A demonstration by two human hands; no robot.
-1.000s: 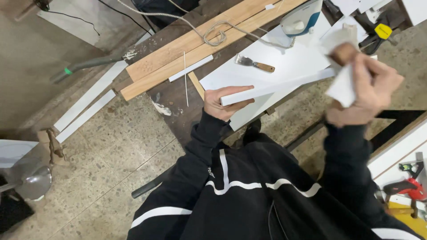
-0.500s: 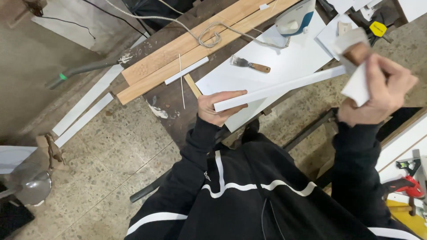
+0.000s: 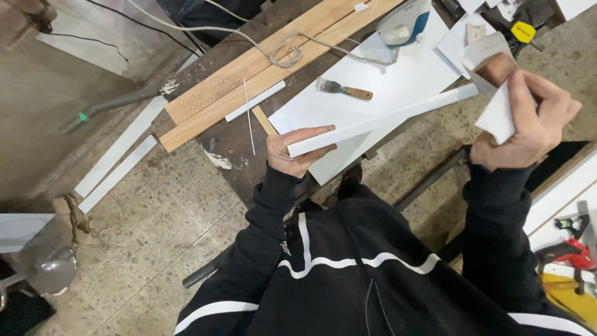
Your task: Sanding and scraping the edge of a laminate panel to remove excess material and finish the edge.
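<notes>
The left hand (image 3: pixel 297 151) clamps the near end of a long white strip (image 3: pixel 380 120), thumb on top and fingers curled beneath, its grip closed tight on the strip. The strip runs from that hand toward two o'clock, lying over a white panel (image 3: pixel 398 81) on the dark worktop (image 3: pixel 233 134), and its far end reaches up close to the right hand (image 3: pixel 527 122). The right hand's grip is closed around a folded white sheet (image 3: pixel 499 115) wrapped on a small block, held at the strip's far end.

On the panel, at twelve o'clock from the left hand, lies a scraper with a wooden handle (image 3: pixel 344 90). A white and blue iron (image 3: pixel 405 22) sits beyond it at one o'clock. Wooden planks (image 3: pixel 261 65) stretch across the worktop at eleven o'clock, with a cord (image 3: pixel 283 53) looped over them.
</notes>
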